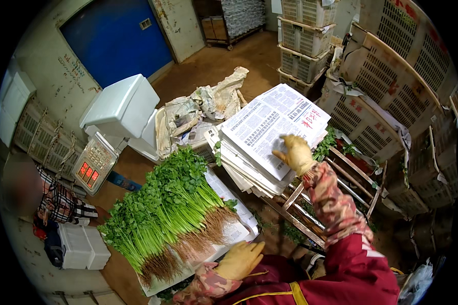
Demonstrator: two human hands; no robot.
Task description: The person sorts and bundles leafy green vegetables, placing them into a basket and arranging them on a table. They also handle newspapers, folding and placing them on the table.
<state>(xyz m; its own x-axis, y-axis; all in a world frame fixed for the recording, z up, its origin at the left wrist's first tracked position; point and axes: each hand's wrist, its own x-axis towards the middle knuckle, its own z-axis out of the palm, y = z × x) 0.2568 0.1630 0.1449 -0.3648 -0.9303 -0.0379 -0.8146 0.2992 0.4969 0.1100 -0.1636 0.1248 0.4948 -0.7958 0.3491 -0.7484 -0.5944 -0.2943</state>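
My right hand (pixel 296 154), in a yellowish glove, reaches over the lower right part of a stack of newspapers (pixel 269 122). Its thumb and fingers are apart, and the fingertips appear to touch the top sheet. My left hand (pixel 240 260), gloved alike, hangs low in front of my body with its fingers stretched out and nothing visible in it. Just beyond it lies a broad row of coriander-like greens (pixel 163 203), leaves to the far left and brown roots (pixel 203 231) toward me. Pale paper sheets (pixel 239 231) lie under the greens.
A metal rack (pixel 336 178) stands right of the papers. Stacked plastic crates (pixel 387 76) rise at the right. A scale display (pixel 93 165), a white foam box (pixel 122 104) and a crumpled-paper-lined crate (pixel 201 109) stand beyond the greens. Another person (pixel 61 195) is at the left.
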